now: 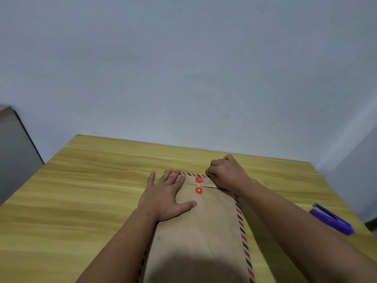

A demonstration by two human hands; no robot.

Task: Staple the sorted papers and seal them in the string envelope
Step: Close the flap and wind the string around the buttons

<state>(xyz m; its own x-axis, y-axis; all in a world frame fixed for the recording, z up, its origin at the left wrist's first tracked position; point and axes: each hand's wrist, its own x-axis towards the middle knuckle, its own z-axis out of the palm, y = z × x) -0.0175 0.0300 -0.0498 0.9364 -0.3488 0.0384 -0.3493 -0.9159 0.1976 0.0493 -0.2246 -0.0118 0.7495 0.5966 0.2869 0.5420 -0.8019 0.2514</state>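
Here, yellow wooden table (81, 190), blue-grey wall (183, 68), envelope (204, 231).

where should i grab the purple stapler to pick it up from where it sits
Grip the stapler across its narrow width near the middle of its long body, coming from above with the right hand, which is the nearer one. It lies flat on the table off to the right of the envelope, long axis running diagonally, with both long sides open, so thumb and fingers should fit either side.
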